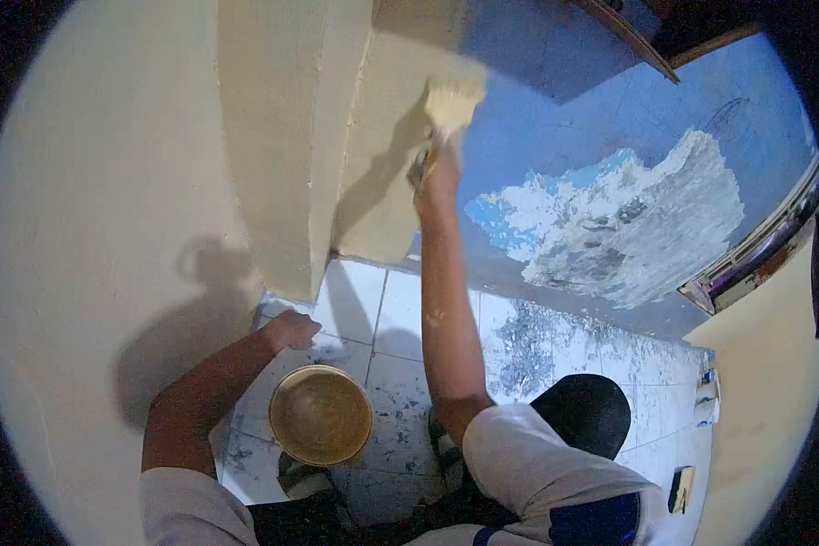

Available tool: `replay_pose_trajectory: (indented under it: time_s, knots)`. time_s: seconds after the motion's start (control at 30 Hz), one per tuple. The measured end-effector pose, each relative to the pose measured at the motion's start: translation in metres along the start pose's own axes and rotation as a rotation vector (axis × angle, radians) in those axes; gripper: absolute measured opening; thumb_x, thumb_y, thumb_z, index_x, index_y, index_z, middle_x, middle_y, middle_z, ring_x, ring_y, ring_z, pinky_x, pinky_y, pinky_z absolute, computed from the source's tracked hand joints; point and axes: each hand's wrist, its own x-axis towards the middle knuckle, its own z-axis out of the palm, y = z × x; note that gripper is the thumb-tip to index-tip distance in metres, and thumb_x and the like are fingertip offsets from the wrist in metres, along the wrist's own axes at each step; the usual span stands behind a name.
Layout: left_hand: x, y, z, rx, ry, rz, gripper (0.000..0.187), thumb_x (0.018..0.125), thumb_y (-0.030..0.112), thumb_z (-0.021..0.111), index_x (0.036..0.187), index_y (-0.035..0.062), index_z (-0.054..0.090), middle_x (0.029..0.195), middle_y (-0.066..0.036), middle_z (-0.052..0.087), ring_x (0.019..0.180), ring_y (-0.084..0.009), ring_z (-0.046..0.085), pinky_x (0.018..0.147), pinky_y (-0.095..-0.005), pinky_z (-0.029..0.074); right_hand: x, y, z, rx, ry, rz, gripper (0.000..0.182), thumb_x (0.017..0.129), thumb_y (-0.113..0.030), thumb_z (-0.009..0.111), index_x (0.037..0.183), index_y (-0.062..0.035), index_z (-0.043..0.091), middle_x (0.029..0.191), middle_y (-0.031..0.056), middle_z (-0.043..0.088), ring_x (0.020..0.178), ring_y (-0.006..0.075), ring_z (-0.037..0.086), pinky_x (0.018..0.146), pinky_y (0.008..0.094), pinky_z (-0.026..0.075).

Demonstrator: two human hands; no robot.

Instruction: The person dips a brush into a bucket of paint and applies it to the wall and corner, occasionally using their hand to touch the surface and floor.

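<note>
My right hand (439, 187) is raised to the wall, closed round the handle of a paintbrush (453, 105). Its wide bristles, loaded with cream paint, touch the wall where the cream coat (387, 136) meets the blue surface (537, 127). My left hand (293, 330) is closed in a fist just beyond the rim of a round paint pot (321, 416). Whether those fingers hold a handle of the pot is hidden. The inside of the pot is coated in cream-brown paint, and how full it is I cannot tell.
A rough white and grey peeled patch (637, 218) marks the blue wall. White floor tiles (400, 314) carry dark flakes and stains. A wooden edge (628, 41) juts out at the upper right. A small block-like object (682, 490) lies at the lower right, near several pale containers (708, 396).
</note>
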Motion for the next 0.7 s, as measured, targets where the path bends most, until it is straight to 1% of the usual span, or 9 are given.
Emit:
replay_pose_trajectory:
  time_s: [0.03, 0.17, 0.23, 0.33, 0.47, 0.57, 0.6, 0.63, 0.7]
  knots:
    - [0.003, -0.003, 0.004, 0.013, 0.003, 0.002, 0.027, 0.078, 0.022, 0.055, 0.097, 0.0032, 0.06, 0.092, -0.02, 0.065, 0.09, -0.034, 0.064, 0.079, -0.0476, 0.049, -0.009, 0.027, -0.016, -0.057, 0.084, 0.041, 0.021, 0.094, -0.032, 0.048, 0.092, -0.0111, 0.049, 0.053, -0.0044, 0.035, 0.039, 0.0077, 0.032, 0.036, 0.0221, 0.025]
    - [0.003, -0.003, 0.007, 0.02, 0.005, 0.01, 0.029, 0.078, 0.023, 0.055, 0.098, 0.0035, 0.06, 0.094, -0.02, 0.065, 0.091, -0.0334, 0.064, 0.08, -0.0474, 0.049, -0.054, 0.123, -0.08, -0.035, 0.155, 0.285, 0.02, 0.094, -0.029, 0.046, 0.097, -0.0101, 0.05, 0.053, -0.004, 0.034, 0.038, 0.008, 0.031, 0.035, 0.0229, 0.023]
    - [0.0, 0.001, 0.001, 0.012, -0.042, -0.013, 0.029, 0.078, 0.022, 0.055, 0.099, 0.0038, 0.06, 0.095, -0.019, 0.065, 0.092, -0.0333, 0.063, 0.08, -0.0473, 0.049, -0.067, 0.165, -0.105, -0.03, 0.208, 0.519, 0.019, 0.093, -0.024, 0.043, 0.1, -0.0076, 0.052, 0.054, -0.003, 0.035, 0.037, 0.0077, 0.028, 0.035, 0.0227, 0.023]
    - [0.002, -0.003, 0.018, 0.038, 0.034, 0.021, 0.029, 0.078, 0.022, 0.055, 0.1, 0.0043, 0.06, 0.097, -0.018, 0.065, 0.093, -0.0329, 0.063, 0.081, -0.0472, 0.049, -0.081, 0.139, -0.11, -0.132, 0.044, 0.642, 0.022, 0.093, -0.02, 0.041, 0.1, -0.005, 0.054, 0.056, -0.0023, 0.037, 0.04, 0.0075, 0.028, 0.035, 0.0222, 0.022]
    - [-0.005, 0.005, -0.005, 0.022, -0.08, -0.017, 0.032, 0.079, 0.029, 0.059, 0.1, 0.0045, 0.06, 0.097, -0.018, 0.065, 0.093, -0.0329, 0.063, 0.08, -0.0472, 0.05, -0.041, 0.038, -0.053, -0.086, -0.016, 0.332, 0.025, 0.093, -0.022, 0.04, 0.101, -0.0035, 0.055, 0.06, -0.0023, 0.039, 0.044, 0.0073, 0.031, 0.038, 0.0211, 0.023]
    - [0.017, -0.01, 0.022, 0.055, -0.032, 0.011, 0.033, 0.08, 0.03, 0.059, 0.1, 0.0046, 0.06, 0.096, -0.017, 0.065, 0.092, -0.033, 0.063, 0.079, -0.0472, 0.05, -0.012, -0.043, 0.004, -0.106, -0.148, 0.077, 0.023, 0.093, -0.023, 0.042, 0.099, -0.0044, 0.055, 0.06, -0.0025, 0.039, 0.045, 0.0073, 0.031, 0.039, 0.0214, 0.023]
    - [0.026, -0.022, 0.037, 0.035, 0.072, 0.075, 0.033, 0.08, 0.031, 0.059, 0.101, 0.0048, 0.06, 0.096, -0.017, 0.066, 0.091, -0.0331, 0.064, 0.078, -0.0472, 0.05, 0.0, -0.062, 0.024, -0.1, -0.132, 0.009, 0.021, 0.093, -0.021, 0.043, 0.097, -0.0044, 0.054, 0.059, -0.0025, 0.039, 0.044, 0.0075, 0.031, 0.039, 0.0217, 0.022]
    - [0.023, -0.016, 0.028, 0.027, 0.046, 0.056, 0.033, 0.08, 0.031, 0.058, 0.101, 0.0048, 0.06, 0.096, -0.017, 0.066, 0.091, -0.0331, 0.064, 0.078, -0.0472, 0.05, 0.012, -0.079, 0.045, -0.094, -0.119, -0.059, 0.018, 0.092, -0.02, 0.045, 0.096, -0.0044, 0.054, 0.059, -0.0025, 0.038, 0.044, 0.0078, 0.031, 0.039, 0.022, 0.021]
    - [0.009, 0.0, 0.002, 0.009, -0.008, 0.014, 0.034, 0.08, 0.031, 0.058, 0.101, 0.0048, 0.061, 0.097, -0.018, 0.065, 0.092, -0.033, 0.064, 0.079, -0.0472, 0.05, 0.033, -0.115, 0.074, -0.057, -0.278, -0.112, 0.016, 0.091, -0.021, 0.05, 0.094, -0.0054, 0.053, 0.058, -0.0023, 0.038, 0.043, 0.0082, 0.03, 0.039, 0.0234, 0.021]
